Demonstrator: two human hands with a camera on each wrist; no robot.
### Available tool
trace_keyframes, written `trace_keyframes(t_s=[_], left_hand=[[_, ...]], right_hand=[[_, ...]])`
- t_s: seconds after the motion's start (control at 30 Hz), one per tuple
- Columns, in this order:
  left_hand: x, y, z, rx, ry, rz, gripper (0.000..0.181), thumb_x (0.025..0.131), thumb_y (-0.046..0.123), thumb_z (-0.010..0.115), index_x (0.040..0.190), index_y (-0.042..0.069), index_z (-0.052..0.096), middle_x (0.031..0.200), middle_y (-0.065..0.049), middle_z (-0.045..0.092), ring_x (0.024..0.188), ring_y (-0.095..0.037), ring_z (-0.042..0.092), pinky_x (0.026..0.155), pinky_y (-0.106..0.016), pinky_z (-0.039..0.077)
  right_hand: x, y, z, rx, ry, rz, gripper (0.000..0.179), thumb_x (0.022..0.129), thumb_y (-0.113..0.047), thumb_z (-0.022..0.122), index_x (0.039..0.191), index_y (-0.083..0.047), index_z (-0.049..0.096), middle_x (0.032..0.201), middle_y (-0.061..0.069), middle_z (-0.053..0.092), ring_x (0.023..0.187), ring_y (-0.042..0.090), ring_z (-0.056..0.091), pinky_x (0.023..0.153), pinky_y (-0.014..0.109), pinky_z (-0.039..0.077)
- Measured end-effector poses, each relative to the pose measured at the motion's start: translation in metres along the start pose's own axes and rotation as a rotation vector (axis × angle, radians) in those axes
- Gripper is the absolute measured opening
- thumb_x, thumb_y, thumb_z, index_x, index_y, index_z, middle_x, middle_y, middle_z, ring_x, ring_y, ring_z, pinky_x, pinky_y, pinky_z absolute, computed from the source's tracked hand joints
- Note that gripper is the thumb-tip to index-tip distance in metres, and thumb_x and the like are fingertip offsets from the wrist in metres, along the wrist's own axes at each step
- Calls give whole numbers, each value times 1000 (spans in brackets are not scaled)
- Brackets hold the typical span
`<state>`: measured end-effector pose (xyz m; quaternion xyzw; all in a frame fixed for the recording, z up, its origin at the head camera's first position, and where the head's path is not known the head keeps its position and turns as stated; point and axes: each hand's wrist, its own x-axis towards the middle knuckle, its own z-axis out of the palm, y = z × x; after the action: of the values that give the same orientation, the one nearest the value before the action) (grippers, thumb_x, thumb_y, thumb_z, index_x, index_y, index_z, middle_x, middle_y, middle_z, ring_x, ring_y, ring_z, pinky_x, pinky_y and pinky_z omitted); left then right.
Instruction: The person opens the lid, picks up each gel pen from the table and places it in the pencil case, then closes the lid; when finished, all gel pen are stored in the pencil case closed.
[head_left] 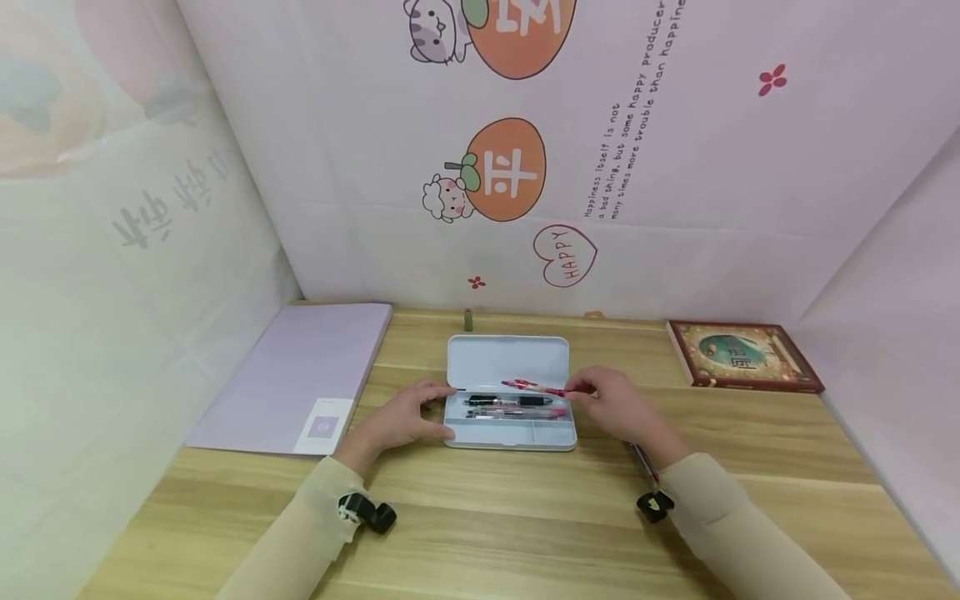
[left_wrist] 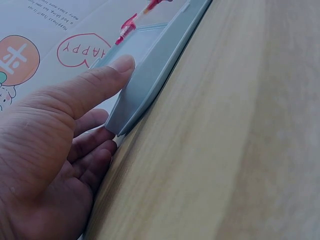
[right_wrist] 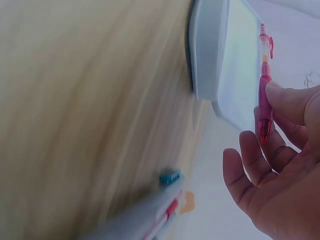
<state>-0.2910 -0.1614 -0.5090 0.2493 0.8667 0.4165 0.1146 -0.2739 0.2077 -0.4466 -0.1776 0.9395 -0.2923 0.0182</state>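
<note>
A pale blue pencil case (head_left: 491, 433) lies with its lid (head_left: 508, 360) raised at the back. Its rear compartment holds a black pen (head_left: 510, 401) and several clear-barrelled pens (head_left: 502, 413). My left hand (head_left: 401, 415) grips the left end of the case, thumb at the front corner and fingers toward the hinge side. Over the right side of the case, my right hand (head_left: 611, 406) pinches a red pen (right_wrist: 265, 85) by its grip section, between thumb and fingers. The pen's clip end points left, above the compartment, in the head view.
A lilac folder (head_left: 292, 367) lies to the left. At the back right is a book (head_left: 746, 356) with a decorated cover. Another pen (head_left: 643, 461) shows beside the right forearm. A small green object (head_left: 468, 320) stands near the back wall.
</note>
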Motion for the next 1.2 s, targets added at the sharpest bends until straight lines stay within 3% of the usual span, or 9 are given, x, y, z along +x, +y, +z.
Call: trace_keyframes(t_s=[0.47,1.2], left_hand=[[-1,0,1,-11,8,11,78,74,47,84,140,17,56,123,4,52,108,-16,49,95,-39,42],[1,-1,1,-9,4,-17,79,72,48,85,140,19,56,126,6,51,110,-16,49,97,-40,40]], right_hand=[[13,-25,20,-45,-52,0,5,96,-16,65,97,-16,70,89,-4,61,80,16,53,69,32,47],[34,-36,36,-118,-90,33,6,93,-20,69,96,-16,73,86,-4,60,81,18,51,70,33,46]])
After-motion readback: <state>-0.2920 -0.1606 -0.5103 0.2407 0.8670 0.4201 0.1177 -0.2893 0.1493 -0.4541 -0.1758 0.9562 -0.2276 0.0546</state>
